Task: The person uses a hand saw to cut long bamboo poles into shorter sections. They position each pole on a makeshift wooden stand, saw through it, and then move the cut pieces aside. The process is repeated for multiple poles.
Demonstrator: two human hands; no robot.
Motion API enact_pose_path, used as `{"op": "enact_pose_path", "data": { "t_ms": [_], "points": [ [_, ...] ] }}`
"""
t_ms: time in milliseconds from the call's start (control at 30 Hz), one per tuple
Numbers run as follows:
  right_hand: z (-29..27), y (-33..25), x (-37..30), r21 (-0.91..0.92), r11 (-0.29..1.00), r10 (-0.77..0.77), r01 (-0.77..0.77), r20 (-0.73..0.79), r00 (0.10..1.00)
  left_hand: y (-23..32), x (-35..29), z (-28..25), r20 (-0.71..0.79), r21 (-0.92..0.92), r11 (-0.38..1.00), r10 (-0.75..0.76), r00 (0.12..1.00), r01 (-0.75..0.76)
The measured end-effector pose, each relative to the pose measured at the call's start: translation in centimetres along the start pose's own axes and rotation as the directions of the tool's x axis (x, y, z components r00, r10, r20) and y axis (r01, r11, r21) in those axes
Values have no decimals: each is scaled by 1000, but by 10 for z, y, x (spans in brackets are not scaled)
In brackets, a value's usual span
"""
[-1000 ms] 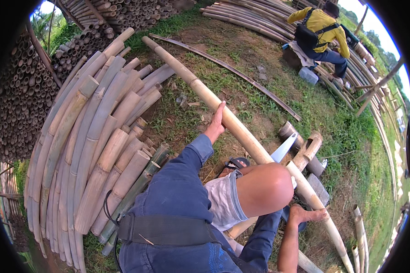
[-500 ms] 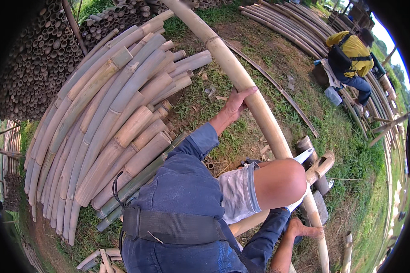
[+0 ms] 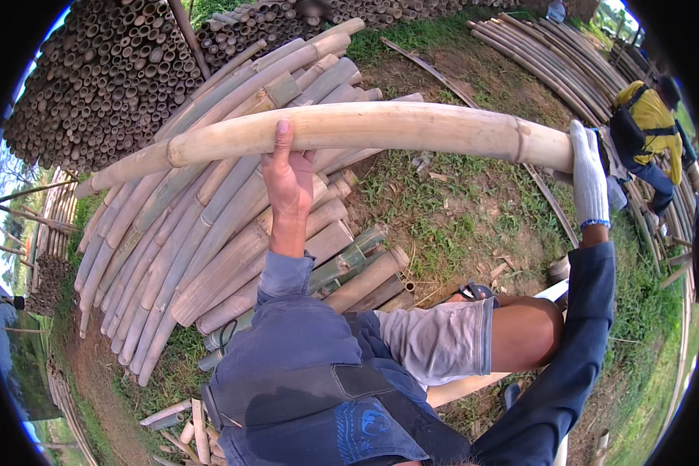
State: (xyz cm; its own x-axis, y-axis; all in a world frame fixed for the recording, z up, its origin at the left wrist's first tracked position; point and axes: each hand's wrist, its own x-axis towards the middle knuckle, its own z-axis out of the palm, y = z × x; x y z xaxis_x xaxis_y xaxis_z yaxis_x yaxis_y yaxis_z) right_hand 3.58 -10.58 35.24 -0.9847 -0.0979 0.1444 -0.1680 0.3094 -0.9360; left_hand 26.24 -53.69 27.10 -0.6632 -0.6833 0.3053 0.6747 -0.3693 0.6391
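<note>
A thick pale bamboo pole point(image 3: 396, 128) is held up crosswise in front of me, its left end over a pile of bamboo. My bare left hand point(image 3: 289, 175) grips it from below, left of its middle, with the thumb up along the near side. At the pole's right end is my right hand point(image 3: 590, 175) in a white knitted glove, its fingers closed over the cut end. Beside my bent knee shows part of a pale flat blade point(image 3: 554, 290); the rest of it is hidden.
Under the held pole lies a large pile of cut bamboo point(image 3: 210, 225). Bamboo is stacked end-on point(image 3: 101, 85) at the far left. Someone in a yellow top point(image 3: 652, 116) bends over poles at the right. Offcuts point(image 3: 198, 431) lie at lower left.
The bamboo pole has swung from a steep slant past my knee to lying crosswise, raised off the ground. My right hand has come from beside my knee up to its right end.
</note>
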Motion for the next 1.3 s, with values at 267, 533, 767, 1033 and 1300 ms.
{"op": "enact_pose_path", "data": {
  "t_ms": [267,533,767,1033,1300],
  "points": [
    [105,-80,-60,-196,645,-609,738,452,652,142,151,-162,-343,273,959,168,924,-73],
    [-114,37,-149,-504,864,112,12,215,970,137,227,-151,-141,648,715,449,882,-261],
    [-286,100,-314,-930,299,516,-214,-31,856,-54,134,-34,135,733,665,67,989,-145],
    [-294,143,-455,-821,326,650,-468,-165,742,-281,-63,77,564,822,560,-771,297,-105],
    [-187,232,-501,-218,743,617,-633,-144,774,-481,-222,146,400,841,491,-846,-352,-227]
  ]
}}
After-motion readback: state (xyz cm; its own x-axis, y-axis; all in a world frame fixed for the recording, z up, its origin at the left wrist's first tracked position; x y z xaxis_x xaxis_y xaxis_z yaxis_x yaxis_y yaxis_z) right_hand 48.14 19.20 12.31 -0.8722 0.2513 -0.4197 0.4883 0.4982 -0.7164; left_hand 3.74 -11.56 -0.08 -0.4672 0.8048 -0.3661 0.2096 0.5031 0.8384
